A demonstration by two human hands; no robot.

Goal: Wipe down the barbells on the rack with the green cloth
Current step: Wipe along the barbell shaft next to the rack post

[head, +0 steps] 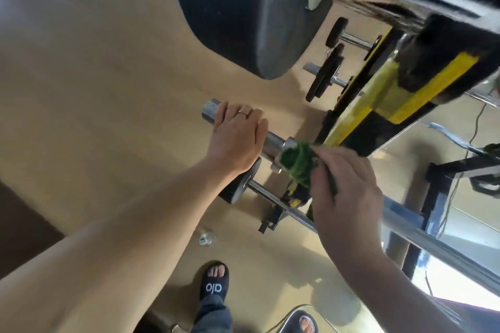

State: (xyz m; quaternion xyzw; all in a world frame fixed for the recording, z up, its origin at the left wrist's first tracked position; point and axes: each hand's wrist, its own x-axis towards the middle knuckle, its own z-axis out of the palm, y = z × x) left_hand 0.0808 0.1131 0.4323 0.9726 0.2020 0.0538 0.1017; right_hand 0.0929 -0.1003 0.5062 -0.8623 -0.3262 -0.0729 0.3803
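Where I hold: left hand (238, 138) curls over barbell (209, 111) end.
Right hand (345, 186): pinches green cloth (297, 159), barbell beneath hidden.
Rack (400, 105): blurred.

Head view; steeply downward; close

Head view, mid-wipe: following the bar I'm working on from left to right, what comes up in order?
Bare tip of the barbell → left hand holding its sleeve → green cloth bunched on the bar → right hand pinching the cloth.
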